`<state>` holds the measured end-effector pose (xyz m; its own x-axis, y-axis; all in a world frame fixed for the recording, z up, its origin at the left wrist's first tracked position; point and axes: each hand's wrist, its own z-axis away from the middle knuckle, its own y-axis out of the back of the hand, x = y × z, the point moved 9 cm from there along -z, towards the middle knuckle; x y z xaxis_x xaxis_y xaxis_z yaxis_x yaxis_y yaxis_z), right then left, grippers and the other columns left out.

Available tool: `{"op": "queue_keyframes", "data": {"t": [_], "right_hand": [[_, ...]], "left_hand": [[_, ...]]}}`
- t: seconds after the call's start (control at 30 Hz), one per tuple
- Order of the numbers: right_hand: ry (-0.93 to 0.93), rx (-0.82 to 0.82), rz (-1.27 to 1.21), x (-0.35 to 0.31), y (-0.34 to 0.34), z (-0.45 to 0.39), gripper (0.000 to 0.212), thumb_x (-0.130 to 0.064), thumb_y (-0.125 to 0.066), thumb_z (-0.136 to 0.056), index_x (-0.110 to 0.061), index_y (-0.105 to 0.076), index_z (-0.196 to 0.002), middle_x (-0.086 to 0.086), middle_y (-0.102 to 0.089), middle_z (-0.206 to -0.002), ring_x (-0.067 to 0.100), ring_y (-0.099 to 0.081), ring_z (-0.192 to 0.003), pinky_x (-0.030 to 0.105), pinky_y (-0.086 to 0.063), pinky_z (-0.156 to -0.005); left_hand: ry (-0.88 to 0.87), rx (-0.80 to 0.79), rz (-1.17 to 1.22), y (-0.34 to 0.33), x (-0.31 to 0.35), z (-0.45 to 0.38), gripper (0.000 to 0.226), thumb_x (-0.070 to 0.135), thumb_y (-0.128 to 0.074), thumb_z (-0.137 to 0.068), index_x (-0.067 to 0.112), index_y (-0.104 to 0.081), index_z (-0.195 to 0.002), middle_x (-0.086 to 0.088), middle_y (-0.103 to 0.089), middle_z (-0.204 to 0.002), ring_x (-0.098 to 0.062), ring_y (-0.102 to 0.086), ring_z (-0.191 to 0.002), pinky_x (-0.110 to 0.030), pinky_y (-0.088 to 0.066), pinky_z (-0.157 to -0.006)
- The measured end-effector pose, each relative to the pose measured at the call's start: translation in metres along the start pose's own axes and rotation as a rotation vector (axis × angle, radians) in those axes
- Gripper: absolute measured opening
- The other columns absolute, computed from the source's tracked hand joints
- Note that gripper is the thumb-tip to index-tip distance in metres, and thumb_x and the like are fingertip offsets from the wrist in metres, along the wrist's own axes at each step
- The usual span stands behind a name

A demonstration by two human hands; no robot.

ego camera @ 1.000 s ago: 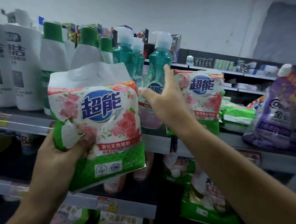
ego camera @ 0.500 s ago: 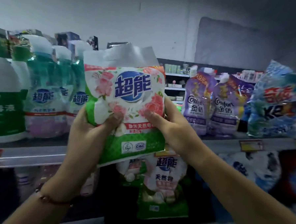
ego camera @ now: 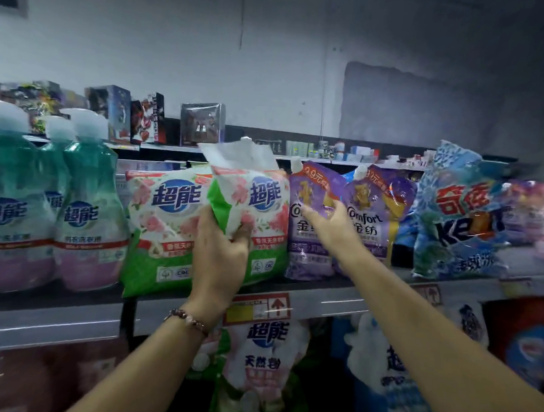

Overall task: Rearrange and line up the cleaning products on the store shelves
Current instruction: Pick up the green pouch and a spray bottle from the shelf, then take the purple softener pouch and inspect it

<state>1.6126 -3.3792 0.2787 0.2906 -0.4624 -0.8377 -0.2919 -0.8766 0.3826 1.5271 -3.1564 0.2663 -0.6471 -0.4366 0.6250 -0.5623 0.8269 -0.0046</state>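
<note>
The left hand [ego camera: 219,253] pinches the rose-print soap powder bag [ego camera: 251,223] low on its left edge, tilted on the shelf [ego camera: 338,299] beside its twin. The right hand [ego camera: 332,226], fingers spread, touches the purple Comfort pouch [ego camera: 309,255]. The bag is probably soft and saggy (support underneath).

Both bare forearms reached up and away from the lower edge toward the far side. The left hand [ego camera: 221,253] was raised at centre, back toward the camera, its thumb and fingers curled in a grip, and a beaded bracelet [ego camera: 186,320] circled the wrist. The right arm stretched farther, from the near right corner up and to the left, ending in the right hand [ego camera: 333,223] with fingers extended and loosely spread.
</note>
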Motion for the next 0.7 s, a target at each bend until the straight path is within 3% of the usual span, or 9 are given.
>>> {"op": "queue_keyframes", "data": {"t": [0.07,0.17,0.3,0.37,0.47,0.6,0.7], "right_hand": [[-0.006,-0.01,0.081,0.01,-0.009,-0.002,0.101,-0.061,-0.069,-0.082,-0.015,-0.017,-0.156,0.014,-0.03,-0.159,0.034,-0.033,-0.143,0.051,-0.033,-0.116],[-0.031,-0.021,0.117,0.018,-0.015,-0.002,0.117,-0.064,-0.07,-0.079,-0.018,0.002,-0.159,0.015,-0.014,-0.164,0.038,-0.025,-0.147,0.054,-0.03,-0.114],[-0.062,-0.002,0.15,0.025,-0.007,-0.008,0.117,-0.055,-0.074,-0.08,-0.013,0.002,-0.158,0.021,-0.033,-0.156,0.038,-0.039,-0.139,0.047,-0.039,-0.109],[-0.057,0.021,0.25,0.023,-0.002,-0.013,0.107,-0.052,-0.076,-0.081,-0.009,-0.012,-0.156,0.02,-0.043,-0.147,0.038,-0.05,-0.128,0.044,-0.046,-0.1],[0.026,0.085,0.3,0.018,0.0,-0.015,0.068,-0.034,-0.074,-0.087,-0.009,-0.036,-0.138,0.016,-0.05,-0.129,0.031,-0.059,-0.105,0.035,-0.049,-0.077],[0.191,0.164,0.075,0.015,0.007,-0.011,0.036,-0.006,-0.065,-0.087,-0.016,-0.049,-0.118,0.006,-0.06,-0.102,0.022,-0.061,-0.08,0.029,-0.046,-0.057],[0.234,0.218,-0.109,0.012,0.027,-0.009,0.026,-0.005,-0.066,-0.09,-0.014,-0.056,-0.112,-0.001,-0.06,-0.085,0.012,-0.057,-0.068,0.014,-0.043,-0.047]], "left_hand": [[-0.055,-0.013,-0.122,-0.003,0.002,0.004,0.054,0.023,-0.069,-0.093,0.015,-0.039,-0.138,0.005,-0.047,-0.118,0.001,-0.048,-0.101,-0.029,-0.051,-0.092],[-0.237,0.035,-0.388,-0.005,0.008,0.007,0.091,0.025,-0.069,-0.093,0.013,-0.005,-0.157,-0.02,-0.029,-0.149,-0.027,-0.036,-0.133,-0.039,-0.043,-0.102],[-0.384,0.068,-0.546,-0.012,0.013,0.011,0.077,0.015,-0.066,-0.093,0.026,-0.025,-0.157,-0.024,-0.026,-0.154,-0.033,-0.035,-0.134,-0.043,-0.049,-0.099],[-0.323,0.041,-0.541,-0.015,0.006,0.009,0.078,0.014,-0.067,-0.092,0.024,-0.026,-0.158,-0.021,-0.023,-0.154,-0.033,-0.03,-0.138,-0.05,-0.051,-0.099],[-0.255,-0.003,-0.56,-0.017,0.0,0.007,0.083,0.009,-0.068,-0.09,0.02,-0.023,-0.158,-0.023,-0.022,-0.153,-0.035,-0.026,-0.139,-0.054,-0.046,-0.104],[-0.214,-0.035,-0.523,-0.018,-0.003,0.007,0.089,0.002,-0.067,-0.087,0.023,-0.018,-0.159,-0.018,-0.019,-0.152,-0.036,-0.026,-0.139,-0.056,-0.048,-0.102],[-0.135,-0.098,-0.471,-0.028,-0.007,0.005,0.091,-0.002,-0.061,-0.09,0.027,-0.011,-0.16,-0.01,-0.013,-0.155,-0.037,-0.03,-0.139,-0.052,-0.049,-0.103]]}}
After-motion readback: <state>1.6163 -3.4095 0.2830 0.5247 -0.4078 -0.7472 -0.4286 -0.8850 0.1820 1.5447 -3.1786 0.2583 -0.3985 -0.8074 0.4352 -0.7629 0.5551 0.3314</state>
